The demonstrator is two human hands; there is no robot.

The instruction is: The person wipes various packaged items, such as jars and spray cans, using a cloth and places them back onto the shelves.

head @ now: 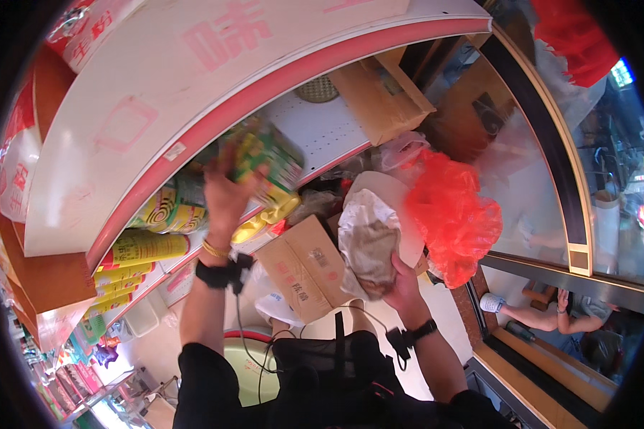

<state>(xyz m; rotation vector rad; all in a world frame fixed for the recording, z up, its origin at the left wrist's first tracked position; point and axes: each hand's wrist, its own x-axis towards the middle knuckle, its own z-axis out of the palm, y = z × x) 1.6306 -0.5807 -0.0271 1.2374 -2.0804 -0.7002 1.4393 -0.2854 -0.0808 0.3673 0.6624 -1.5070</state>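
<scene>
My left hand (pixel 226 195), blurred by motion, grips a green and yellow plastic-wrapped pack (pixel 279 161) at the shelf's front edge. The pack is blurred too, and its contents cannot be told. In my right hand (pixel 408 284) is a crumpled white cloth (pixel 367 230) with brown stains. It hangs in front of a pale board or lid (pixel 408 225), beside a taped cardboard box (pixel 306 268). Left of my left hand stand wrapped packs with a black spiral print (pixel 166 209).
Yellow spray cans (pixel 147 249) line the shelf at left. An open carton (pixel 381 96) sits on the white perforated shelf (pixel 322 128). Red plastic bags (pixel 453 209) hang at right, near a glass door (pixel 515 177). Below is a green basin (pixel 255 370). A person (pixel 563 316) sits beyond the doorway.
</scene>
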